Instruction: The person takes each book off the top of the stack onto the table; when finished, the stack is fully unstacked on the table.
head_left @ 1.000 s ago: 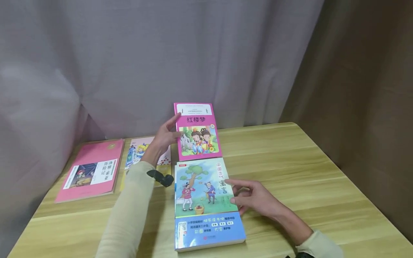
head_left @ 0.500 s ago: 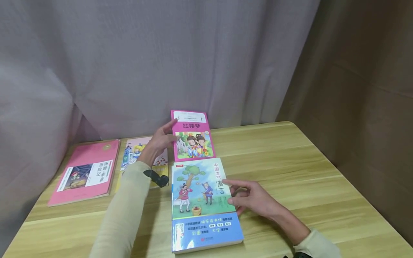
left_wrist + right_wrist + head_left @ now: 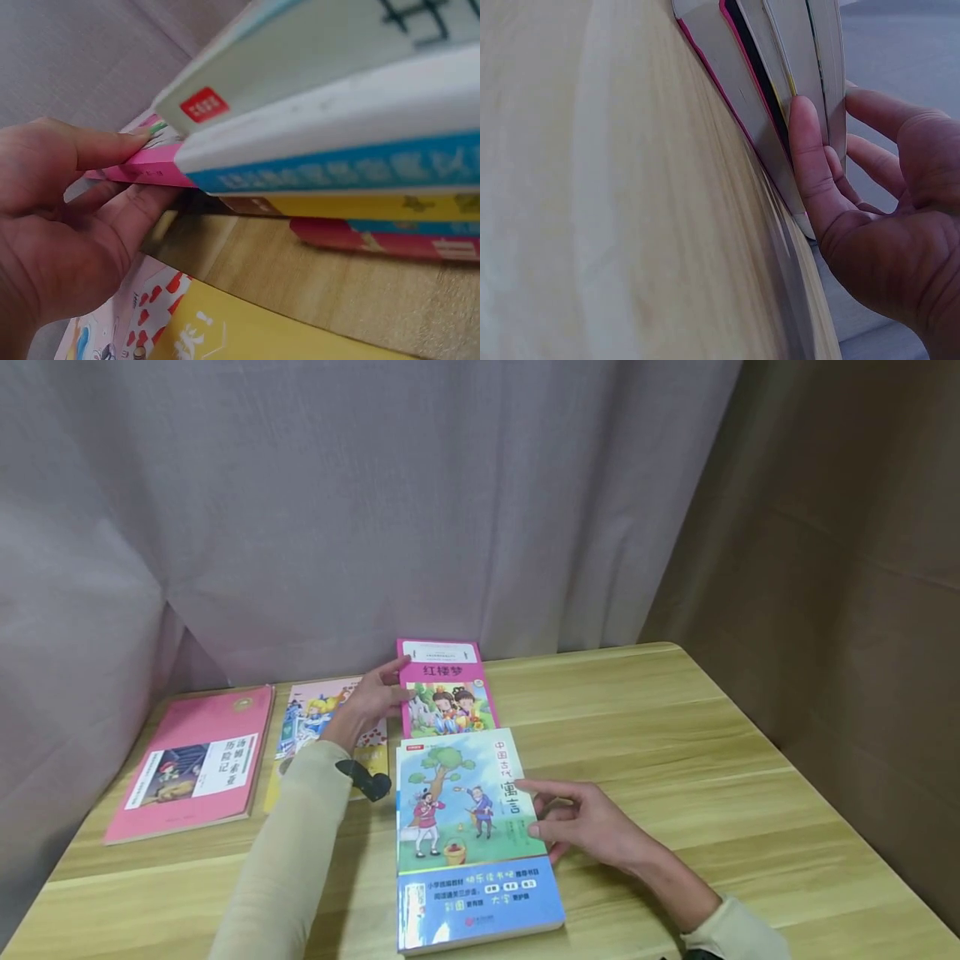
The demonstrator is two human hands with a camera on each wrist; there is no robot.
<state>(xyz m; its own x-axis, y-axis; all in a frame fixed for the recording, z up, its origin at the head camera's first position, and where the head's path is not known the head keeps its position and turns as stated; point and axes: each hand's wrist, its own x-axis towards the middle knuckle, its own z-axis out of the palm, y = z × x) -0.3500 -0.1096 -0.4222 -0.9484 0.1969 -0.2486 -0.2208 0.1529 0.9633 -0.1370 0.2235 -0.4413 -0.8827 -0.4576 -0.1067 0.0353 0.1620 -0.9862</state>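
In the head view, my left hand (image 3: 367,702) pinches the left edge of a pink book (image 3: 450,697). Its near end is hidden behind the far end of a stack of books. On the stack's top lies a green-and-blue book (image 3: 476,835) with a tree on its cover. The left wrist view shows the thumb above the pink book (image 3: 154,166) and fingers below, at the stack's end. Whether it slips under the top books is unclear. My right hand (image 3: 592,822) holds the stack's right side, its fingertips on page edges (image 3: 757,112) and the top cover's edge.
A pink book (image 3: 191,760) lies at the left of the wooden table (image 3: 660,735). Beside it, a pink-and-yellow book (image 3: 300,727) is partly hidden by my left arm. A grey curtain (image 3: 375,510) hangs behind the table, and a brown one (image 3: 847,568) at the right.
The pink book in my left hand has come lower, and its near end has gone out of sight behind the stack. My right hand stays at the stack; the view has shifted slightly.
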